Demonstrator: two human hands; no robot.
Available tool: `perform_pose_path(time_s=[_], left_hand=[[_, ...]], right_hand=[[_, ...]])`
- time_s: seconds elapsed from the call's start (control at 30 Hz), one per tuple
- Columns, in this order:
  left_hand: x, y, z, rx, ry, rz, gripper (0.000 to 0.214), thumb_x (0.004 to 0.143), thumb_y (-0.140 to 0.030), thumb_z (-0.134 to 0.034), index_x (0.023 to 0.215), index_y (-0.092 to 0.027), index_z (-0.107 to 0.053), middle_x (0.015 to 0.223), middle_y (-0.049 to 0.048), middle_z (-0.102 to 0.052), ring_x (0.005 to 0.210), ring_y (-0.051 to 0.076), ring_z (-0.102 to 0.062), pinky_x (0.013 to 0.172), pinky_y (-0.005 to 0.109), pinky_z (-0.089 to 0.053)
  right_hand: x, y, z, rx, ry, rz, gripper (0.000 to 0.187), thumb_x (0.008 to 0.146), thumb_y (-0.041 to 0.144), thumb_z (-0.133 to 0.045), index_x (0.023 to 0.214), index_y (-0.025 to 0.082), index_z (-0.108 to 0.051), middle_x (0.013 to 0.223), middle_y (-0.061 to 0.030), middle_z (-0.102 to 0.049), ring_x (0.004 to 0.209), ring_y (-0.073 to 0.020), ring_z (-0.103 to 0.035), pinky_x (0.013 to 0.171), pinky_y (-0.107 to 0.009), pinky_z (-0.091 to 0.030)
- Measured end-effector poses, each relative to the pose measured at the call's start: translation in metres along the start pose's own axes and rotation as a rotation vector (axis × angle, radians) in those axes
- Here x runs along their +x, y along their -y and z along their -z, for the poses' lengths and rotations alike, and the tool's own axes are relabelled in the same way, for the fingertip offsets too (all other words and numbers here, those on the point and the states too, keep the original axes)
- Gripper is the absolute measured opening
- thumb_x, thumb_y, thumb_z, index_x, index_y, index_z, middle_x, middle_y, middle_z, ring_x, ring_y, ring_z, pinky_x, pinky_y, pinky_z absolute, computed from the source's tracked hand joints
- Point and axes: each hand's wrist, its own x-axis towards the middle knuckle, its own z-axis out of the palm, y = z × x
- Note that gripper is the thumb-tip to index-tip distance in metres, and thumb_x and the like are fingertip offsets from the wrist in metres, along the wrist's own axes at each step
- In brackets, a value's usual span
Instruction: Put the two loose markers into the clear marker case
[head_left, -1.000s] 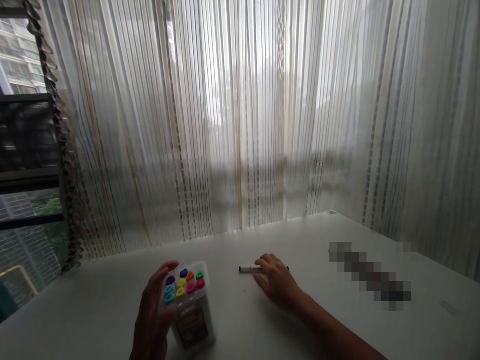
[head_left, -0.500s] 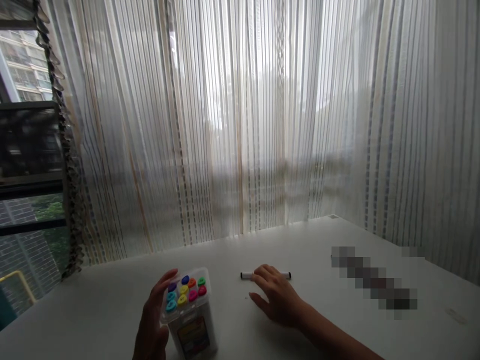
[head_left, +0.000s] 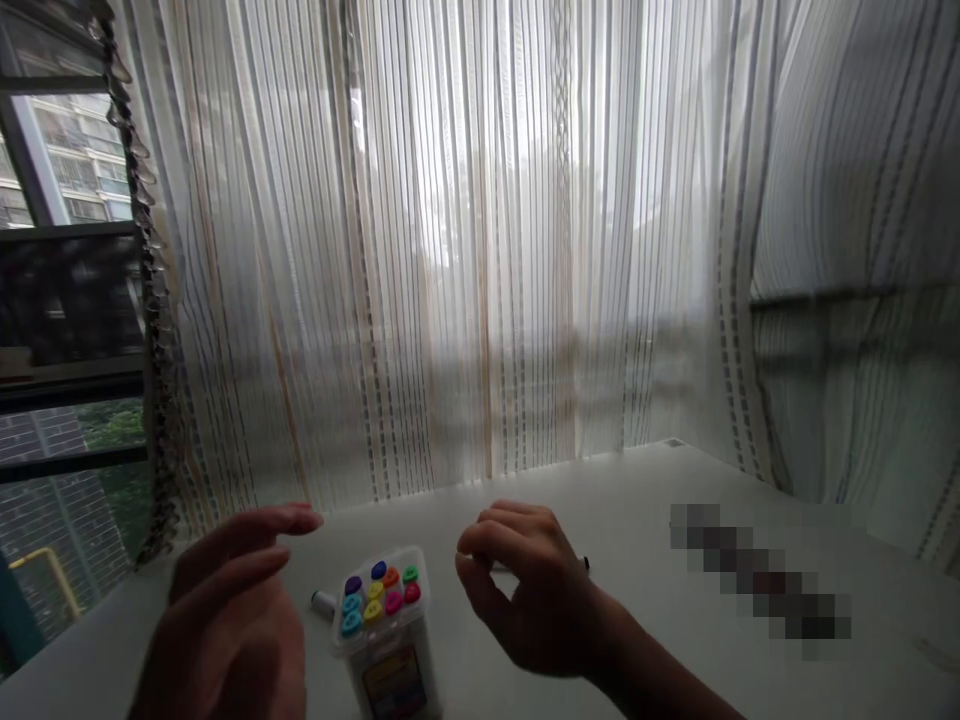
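Note:
A clear plastic box stands upright in front of me, packed with markers whose coloured ends face up. To its left, my left hand is raised, fingers stretched and apart from the box. A pale grey-ended marker lies at the box's left side, partly hidden. Right of the box is my right hand, with thumb and fingertips brought together; whether anything is between them cannot be seen. Behind that hand lies a white marker, mostly covered, its black end showing.
The white table reaches back to a striped sheer curtain. A blurred-out, pixelated long object lies on the right of the table. At the left is a window with buildings outside.
My left hand has let go of the box and moved left, uncovering the pale-ended marker. My right hand has lifted off the white marker and its fingers have curled together.

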Motion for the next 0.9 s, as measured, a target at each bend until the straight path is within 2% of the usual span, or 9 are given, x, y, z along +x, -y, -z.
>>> perform_pose_path(time_s=[0.07,0.17,0.23,0.3,0.4,0.63,0.7,0.77,0.9], left_hand=[[-0.009,0.009,-0.006,-0.059,0.062,-0.008,0.023,0.074,-0.041,-0.056,0.086,-0.022,-0.057,0.102,0.0029,-0.056,0.097,0.023,-0.053,0.094,0.041,-0.040],[-0.030,0.037,0.001,-0.065,0.181,0.241,0.029,0.078,-0.039,-0.052,0.101,-0.020,-0.056,0.113,0.0059,-0.054,0.109,0.024,-0.049,0.099,0.039,-0.036],[-0.048,0.056,0.011,-0.017,0.219,0.385,0.042,0.077,-0.047,-0.050,0.110,-0.020,-0.053,0.118,0.0080,-0.053,0.112,0.028,-0.048,0.096,0.040,-0.040],[-0.064,0.067,0.019,0.019,0.239,0.455,0.055,0.073,-0.056,-0.050,0.115,-0.021,-0.049,0.121,0.0085,-0.052,0.113,0.030,-0.048,0.090,0.038,-0.045],[-0.080,0.063,0.024,0.056,0.282,0.513,0.071,0.067,-0.064,-0.051,0.124,-0.023,-0.042,0.128,0.0085,-0.047,0.113,0.032,-0.048,0.085,0.037,-0.049],[-0.086,0.054,0.022,0.158,0.386,0.746,0.098,0.057,-0.056,-0.068,0.137,-0.027,-0.018,0.123,0.0093,-0.051,0.107,0.030,-0.054,0.086,0.034,-0.049],[-0.091,0.062,0.023,0.133,0.394,0.762,0.098,0.056,-0.056,-0.069,0.136,-0.026,-0.021,0.119,0.0098,-0.055,0.105,0.030,-0.056,0.082,0.034,-0.051],[-0.098,0.070,0.025,0.151,0.424,0.760,0.090,0.055,-0.057,-0.069,0.129,-0.021,-0.035,0.111,0.0113,-0.060,0.101,0.031,-0.058,0.081,0.035,-0.052],[-0.110,0.081,0.027,0.178,0.546,0.801,0.073,0.057,-0.061,-0.065,0.113,-0.017,-0.051,0.096,0.0111,-0.065,0.092,0.030,-0.061,0.078,0.035,-0.053]], right_hand=[[-0.015,-0.026,-0.010,-0.090,0.109,-0.182,0.016,0.081,0.018,-0.042,0.067,0.015,-0.051,0.059,0.0003,-0.051,0.055,-0.0101,-0.046,0.053,-0.023,-0.034],[-0.047,-0.064,-0.022,-0.299,0.242,-0.501,0.014,0.080,0.019,-0.045,0.085,0.014,-0.057,0.075,-0.0050,-0.059,0.068,-0.0149,-0.052,0.063,-0.028,-0.040],[-0.070,-0.084,-0.028,-0.388,0.291,-0.587,0.021,0.081,0.021,-0.045,0.096,0.013,-0.058,0.090,-0.0098,-0.059,0.083,-0.0192,-0.053,0.073,-0.031,-0.041],[-0.090,-0.097,-0.032,-0.415,0.335,-0.621,0.025,0.082,0.024,-0.047,0.101,0.013,-0.057,0.097,-0.0114,-0.058,0.093,-0.0220,-0.051,0.082,-0.034,-0.040],[-0.108,-0.106,-0.034,-0.400,0.427,-0.666,0.026,0.082,0.028,-0.049,0.102,0.015,-0.058,0.101,-0.0109,-0.057,0.096,-0.0228,-0.049,0.085,-0.035,-0.038],[-0.109,-0.109,-0.033,-0.395,0.622,-0.761,0.021,0.077,0.014,-0.047,0.092,0.015,-0.060,0.099,-0.0099,-0.056,0.092,-0.0201,-0.049,0.082,-0.030,-0.035],[-0.108,-0.108,-0.032,-0.396,0.631,-0.768,0.023,0.075,0.011,-0.046,0.092,0.015,-0.060,0.100,-0.0099,-0.056,0.092,-0.0196,-0.049,0.082,-0.029,-0.035],[-0.107,-0.107,-0.031,-0.402,0.633,-0.787,0.023,0.075,0.010,-0.046,0.093,0.014,-0.060,0.100,-0.0101,-0.056,0.093,-0.0197,-0.049,0.082,-0.028,-0.034],[-0.107,-0.106,-0.031,-0.415,0.657,-0.833,0.021,0.074,0.013,-0.046,0.090,0.015,-0.060,0.099,-0.0102,-0.056,0.091,-0.0202,-0.051,0.080,-0.028,-0.036]])
